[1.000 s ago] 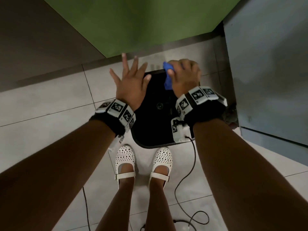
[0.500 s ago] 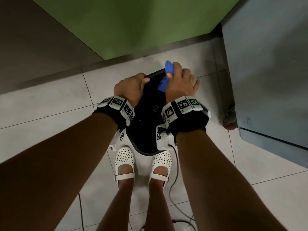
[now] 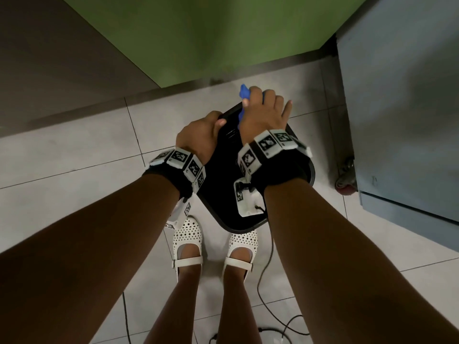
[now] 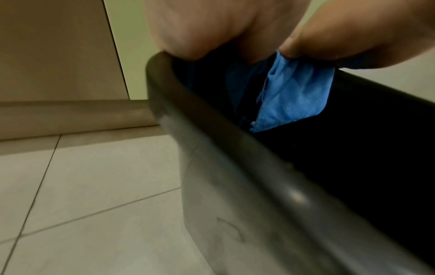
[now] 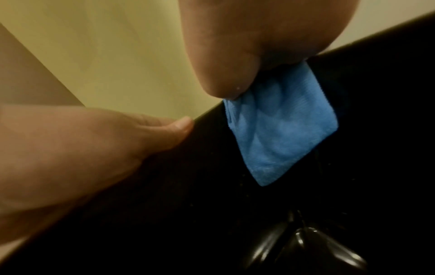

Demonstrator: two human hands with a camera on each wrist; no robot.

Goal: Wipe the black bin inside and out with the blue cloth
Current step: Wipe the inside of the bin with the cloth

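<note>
The black bin (image 3: 223,194) stands on the tiled floor (image 3: 74,170), just in front of the person's white shoes (image 3: 187,238), and its open top faces up toward the head camera.

The left hand (image 3: 198,137) grips the far left part of the bin's rim. Its fingers (image 3: 219,122) are curled over the edge, with the thumb on the inner side, as the right wrist view shows (image 5: 179,126). In the left wrist view the rim (image 4: 212,141) runs from under this hand toward the camera, and the grey outer wall of the bin goes down to the floor below it.

The right hand (image 3: 263,112) is at the far edge of the bin, just beside the left hand but not touching it. Its fingers are curled around the blue cloth (image 3: 244,94) and hold it against the rim. One end of the cloth sticks out above the fingers, beyond the bin's edge. The other end hangs below the fingers, inside the bin, flat against the dark inner wall (image 5: 280,134); the left wrist view shows this same flap (image 4: 294,94) under the thumb. The little finger is more straight and points away to the right.

Both wrists carry black bands with white marker tiles (image 3: 268,142). A thin black cable (image 3: 263,269) lies on the floor behind the fingers, near the shoes. To the right of the fingers stands a grey cabinet (image 3: 397,108) with a small wheel (image 3: 346,184) at its lower corner, and beyond the fingers a green wall (image 3: 211,38) meets the floor.
</note>
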